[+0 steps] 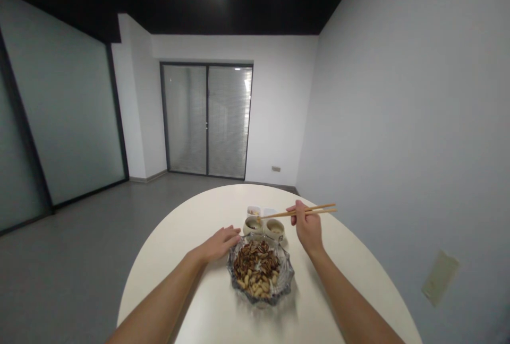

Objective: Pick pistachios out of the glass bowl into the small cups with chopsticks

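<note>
My right hand is raised above the table, curled closed around a pair of wooden chopsticks. Their tips point left and reach the near edge of a small cream bowl; I cannot tell whether they have hold of anything. That bowl has something dark in it. Just to its right sits a 2nd cream bowl with something pale inside, and 2 small white dishes stand just behind the pair.

My left hand lies low over the table, open and relaxed, holding nothing. Its fingertips are right by the rim of a scalloped glass dish, though I cannot tell whether they touch it. The dish sits on the table between my 2 forearms, just in front of the bowls. Striped sunflower seeds fill its far side, and peanuts in their shells fill the near side.

Everything stands on a round cream table. Beyond it are a grey floor, frosted glass panels on my left, and a glass sliding door with blinds straight ahead.
</note>
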The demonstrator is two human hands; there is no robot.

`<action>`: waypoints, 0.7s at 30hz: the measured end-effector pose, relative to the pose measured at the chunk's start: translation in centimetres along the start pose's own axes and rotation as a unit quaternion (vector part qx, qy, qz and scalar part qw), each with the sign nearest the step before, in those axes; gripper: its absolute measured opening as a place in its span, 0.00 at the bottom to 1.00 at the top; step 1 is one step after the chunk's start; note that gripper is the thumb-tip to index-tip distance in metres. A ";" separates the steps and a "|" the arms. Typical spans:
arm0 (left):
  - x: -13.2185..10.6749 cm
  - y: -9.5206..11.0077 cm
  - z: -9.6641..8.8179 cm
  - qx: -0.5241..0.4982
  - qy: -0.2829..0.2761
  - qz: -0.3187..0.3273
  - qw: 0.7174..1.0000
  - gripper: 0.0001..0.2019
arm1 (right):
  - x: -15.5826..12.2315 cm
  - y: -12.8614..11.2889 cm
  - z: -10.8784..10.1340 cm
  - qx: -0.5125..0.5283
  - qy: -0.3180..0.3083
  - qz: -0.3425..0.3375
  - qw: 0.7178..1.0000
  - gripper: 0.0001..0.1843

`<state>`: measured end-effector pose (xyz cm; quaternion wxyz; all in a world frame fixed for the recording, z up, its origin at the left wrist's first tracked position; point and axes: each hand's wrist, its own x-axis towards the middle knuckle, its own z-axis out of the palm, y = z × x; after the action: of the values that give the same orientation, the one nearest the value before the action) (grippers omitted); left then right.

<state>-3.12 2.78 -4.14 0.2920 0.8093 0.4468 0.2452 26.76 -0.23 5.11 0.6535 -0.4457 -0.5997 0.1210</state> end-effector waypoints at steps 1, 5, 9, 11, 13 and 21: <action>0.0 0.1 0.0 -0.001 0.001 0.001 1.000 0.34 | 0.4 0.1 0.3 -0.007 0.005 0.000 1.000 0.42; -0.1 0.4 -0.2 0.008 -0.007 0.004 1.000 0.34 | 1.6 1.5 1.9 -0.028 0.010 -0.005 1.000 0.42; 0.0 0.5 -0.3 0.014 -0.011 0.010 1.000 0.36 | 2.4 3.0 3.0 -0.038 0.004 0.007 0.999 0.42; 0.0 0.5 -0.3 0.015 -0.012 0.008 1.000 0.36 | 2.7 3.5 3.4 -0.040 0.002 0.018 0.999 0.43; 0.0 0.4 -0.3 0.015 -0.014 0.008 1.000 0.36 | 2.7 3.8 3.7 -0.040 -0.007 0.026 0.999 0.43; 0.0 0.1 -0.2 0.013 -0.016 0.015 1.000 0.34 | 1.8 5.2 4.1 -0.048 -0.112 0.008 0.992 0.39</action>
<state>-3.21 2.77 -3.91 0.2848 0.8235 0.4330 0.2306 25.57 5.82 2.08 0.5587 -0.4654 -0.6706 0.1466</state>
